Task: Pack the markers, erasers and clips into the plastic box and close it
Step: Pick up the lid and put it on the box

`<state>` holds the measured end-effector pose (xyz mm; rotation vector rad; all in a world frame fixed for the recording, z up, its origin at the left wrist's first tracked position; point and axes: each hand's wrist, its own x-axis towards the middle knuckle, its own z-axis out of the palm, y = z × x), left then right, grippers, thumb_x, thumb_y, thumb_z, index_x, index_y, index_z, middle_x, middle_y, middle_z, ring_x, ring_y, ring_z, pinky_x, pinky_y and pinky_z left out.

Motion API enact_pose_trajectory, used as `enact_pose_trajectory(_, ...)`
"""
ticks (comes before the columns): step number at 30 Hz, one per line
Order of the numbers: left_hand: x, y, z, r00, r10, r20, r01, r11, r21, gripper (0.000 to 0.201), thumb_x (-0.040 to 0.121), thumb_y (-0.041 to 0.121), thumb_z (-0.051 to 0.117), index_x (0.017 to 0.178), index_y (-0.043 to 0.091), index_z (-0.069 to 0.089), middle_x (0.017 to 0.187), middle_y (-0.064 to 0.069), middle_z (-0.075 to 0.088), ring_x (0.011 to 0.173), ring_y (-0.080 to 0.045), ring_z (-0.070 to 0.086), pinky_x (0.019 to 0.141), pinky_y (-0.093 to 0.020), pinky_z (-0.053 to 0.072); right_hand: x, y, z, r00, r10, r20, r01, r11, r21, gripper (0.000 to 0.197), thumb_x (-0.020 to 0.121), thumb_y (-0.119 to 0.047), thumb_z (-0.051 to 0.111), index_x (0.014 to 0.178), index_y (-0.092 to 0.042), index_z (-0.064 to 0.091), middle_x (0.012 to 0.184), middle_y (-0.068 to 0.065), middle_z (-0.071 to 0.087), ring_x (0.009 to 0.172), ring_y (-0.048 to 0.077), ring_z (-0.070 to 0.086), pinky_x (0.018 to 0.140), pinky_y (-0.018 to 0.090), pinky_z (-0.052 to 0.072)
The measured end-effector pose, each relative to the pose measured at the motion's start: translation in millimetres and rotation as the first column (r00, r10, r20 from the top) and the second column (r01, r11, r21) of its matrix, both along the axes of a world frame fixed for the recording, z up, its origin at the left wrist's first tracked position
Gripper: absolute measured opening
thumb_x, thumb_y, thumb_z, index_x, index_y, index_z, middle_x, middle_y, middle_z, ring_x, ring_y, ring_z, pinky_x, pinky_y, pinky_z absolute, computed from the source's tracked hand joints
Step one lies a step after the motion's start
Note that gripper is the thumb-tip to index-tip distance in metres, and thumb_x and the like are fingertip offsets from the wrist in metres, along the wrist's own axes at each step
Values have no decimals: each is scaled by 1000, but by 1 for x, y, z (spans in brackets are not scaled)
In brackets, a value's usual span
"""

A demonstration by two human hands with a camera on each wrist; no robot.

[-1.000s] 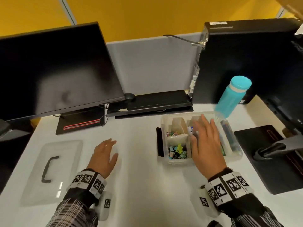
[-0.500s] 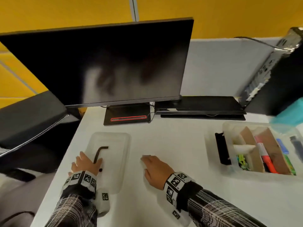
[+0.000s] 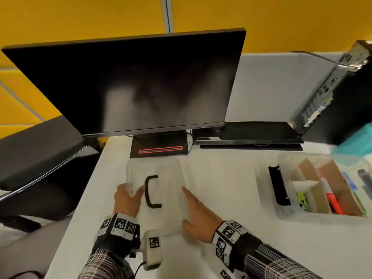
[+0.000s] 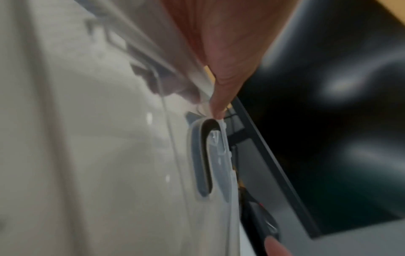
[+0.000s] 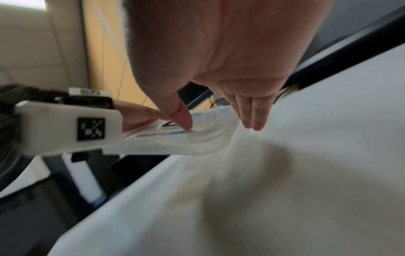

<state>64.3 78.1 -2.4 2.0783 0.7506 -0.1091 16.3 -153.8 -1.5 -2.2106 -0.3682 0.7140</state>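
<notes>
a thin clear lid, taken by its long edges

the lid of the plastic box lies on the white desk in front of the monitor, well apart from the box, which stands open at the right with markers and clips in its cardboard-divided compartments. erasers cannot be made out for certain.

the left hand grips the lid's left edge, thumb on top just beside the black handle and fingers tucked under the rim; the left wrist view shows that rim lifted a little off the desk. the right hand is open and nearly flat, straight fingers laid along the right edge and thumb at the near corner, pressing more than pinching.

the lid looks light, thin and somewhat flexible, smooth enough to slide on the desk or slip from a one-sided grip. holding both long edges should keep it level and stop it bowing. the handle is the other obvious hold, but it would leave the lid free to swing. it probably needs to come down square on the box's rim, with the taller cardboard dividers cleared, before pressing at the edges.
</notes>
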Motion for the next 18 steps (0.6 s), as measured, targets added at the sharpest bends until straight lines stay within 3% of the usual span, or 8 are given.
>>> enact_pose_trajectory(2, 0, -37, 27, 983, -77, 165, 86, 995, -51, 38, 88, 31, 62, 115, 10, 45, 105, -12, 55, 71, -19, 57, 56, -26, 43, -2, -23, 18, 987, -164, 0, 162, 978, 134, 88, 91, -30, 51, 144, -40, -18, 159, -11, -1, 143, 9, 16, 116, 27, 20)
enact_pose_trajectory(4, -1, -75, 57, 929, -198, 312, 227, 972, -59, 28, 91, 30, 57, 111, 15, 48, 99, -8, 58, 72, -11, 56, 54, -21, 40, -4, -50, 43, 932, -358, 61, 331, 908, 257, 89, 91, -29, 55, 141, -46, -16, 157, -14, 4, 141, 6, 19, 115, 28, 23)
enact_pose_trajectory(8, -7, -138, 105, 775, -501, 386, 557, 830, -41, 17, 88, 35, 57, 102, 40, 48, 90, 4, 61, 76, -6, 61, 51, -19, 49, -8, -119, 97, 698, -631, 339, 530, 773, 349, 92, 83, -44, 62, 140, -48, -11, 157, -16, 2, 143, 5, 11, 116, 32, 20)
enact_pose_trajectory(9, -9, -154, 114, 717, -576, 392, 633, 774, -21, 18, 87, 36, 58, 101, 43, 48, 86, 4, 61, 75, -7, 61, 52, -19, 52, -9, -138, 108, 663, -642, 384, 556, 766, 323, 91, 81, -49, 61, 143, -46, -5, 157, -14, 5, 143, 6, 12, 114, 31, 19)
enact_pose_trajectory(11, -10, -184, 126, 611, -693, 382, 737, 674, 44, 20, 84, 43, 57, 104, 42, 50, 80, 4, 61, 73, -7, 60, 58, -23, 55, -11, -175, 122, 665, -608, 435, 595, 783, 184, 77, 79, -56, 58, 143, -40, 18, 150, -7, 28, 136, 10, 28, 112, 34, 26)
enact_pose_trajectory(13, -9, -211, 126, 540, -762, 359, 785, 609, 111, 22, 82, 50, 53, 103, 45, 48, 76, 8, 60, 69, -2, 58, 62, -24, 53, -14, -210, 126, 696, -581, 423, 605, 791, 92, 54, 79, -58, 58, 125, -37, 40, 123, -7, 52, 111, 8, 49, 97, 32, 45)
enact_pose_trajectory(16, -5, -243, 116, 510, -799, 318, 796, 579, 177, 21, 81, 59, 48, 99, 50, 44, 81, 10, 62, 73, -1, 59, 66, -26, 53, -23, -252, 127, 686, -598, 415, 604, 786, 133, 30, 81, -57, 56, 100, -37, 44, 94, -11, 62, 83, 2, 59, 74, 26, 50)
enact_pose_trajectory(18, -7, -261, 107, 542, -802, 253, 767, 595, 241, 29, 81, 66, 39, 102, 46, 45, 88, 13, 62, 76, -3, 59, 70, -27, 52, -30, -275, 128, 611, -654, 446, 636, 741, 215, 18, 87, -45, 54, 97, -31, 47, 83, -10, 61, 75, 0, 59, 66, 17, 46)
